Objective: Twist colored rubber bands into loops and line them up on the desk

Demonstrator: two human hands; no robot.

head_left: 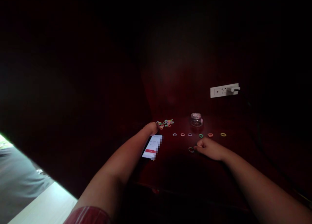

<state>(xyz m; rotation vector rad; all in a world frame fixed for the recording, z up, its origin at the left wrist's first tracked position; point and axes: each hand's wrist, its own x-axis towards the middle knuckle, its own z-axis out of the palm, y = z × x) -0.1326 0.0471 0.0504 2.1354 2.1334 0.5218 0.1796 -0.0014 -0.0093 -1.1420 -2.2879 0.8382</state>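
Note:
At the edge of a loose pile of small coloured hair ties (168, 122), my left hand (153, 128) reaches down; its fingers are mostly hidden, so its grip cannot be made out. My right hand (206, 148) is closed, thumb and fingers together, its fingertips at the right edge of a dark-looking hair tie (191, 149). Behind it runs a spaced row: a light blue hair tie (174, 134), a pink one (182, 134), a purple one (189, 134), a green one (201, 136), an orange one (210, 135) and a yellow one (223, 134).
A clear round jar (196, 120) with a lid stands behind the row. Beside my left forearm lies a lit phone (152, 146) on the dark red tabletop (173, 172). A white wall socket (224, 90) holds a plug, and a cable hangs at the right.

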